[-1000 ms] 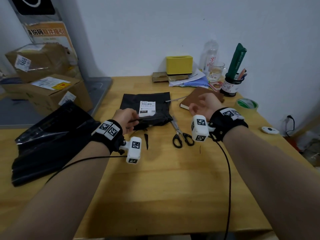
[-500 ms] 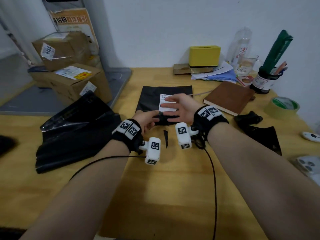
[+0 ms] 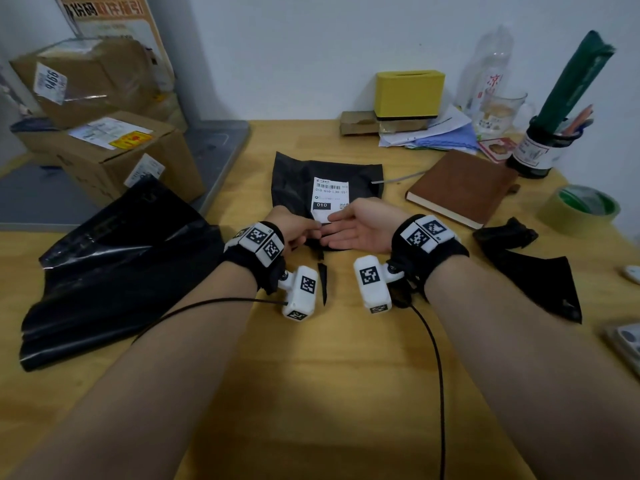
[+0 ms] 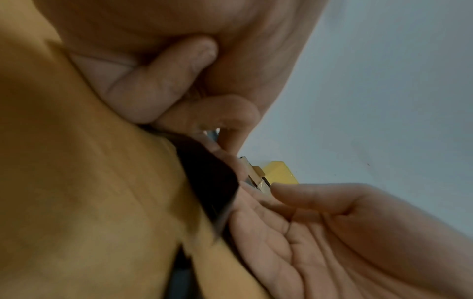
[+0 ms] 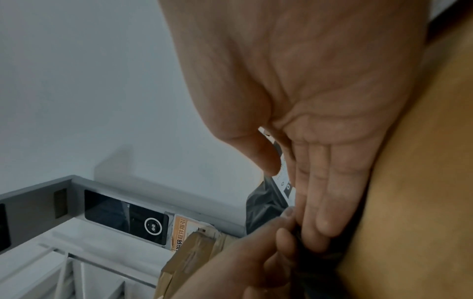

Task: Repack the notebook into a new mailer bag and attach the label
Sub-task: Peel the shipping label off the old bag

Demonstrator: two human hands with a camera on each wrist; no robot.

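Bare wood of the table point(image 3: 311, 393) lies open in front of both forearms, crossed only by the wrist cables. To the left a heap of black mailer bags point(image 3: 114, 271) covers the near-left part, with cardboard boxes point(image 3: 114, 150) behind it. At centre the old mailer bag point(image 3: 301, 178) lies flat. On the right, the notebook point(image 3: 460, 185), a torn black scrap point(image 3: 533, 271) and a tape roll point(image 3: 581, 207) lie close together; a pen jar point(image 3: 540, 150) and yellow box point(image 3: 408, 93) stand along the wall.
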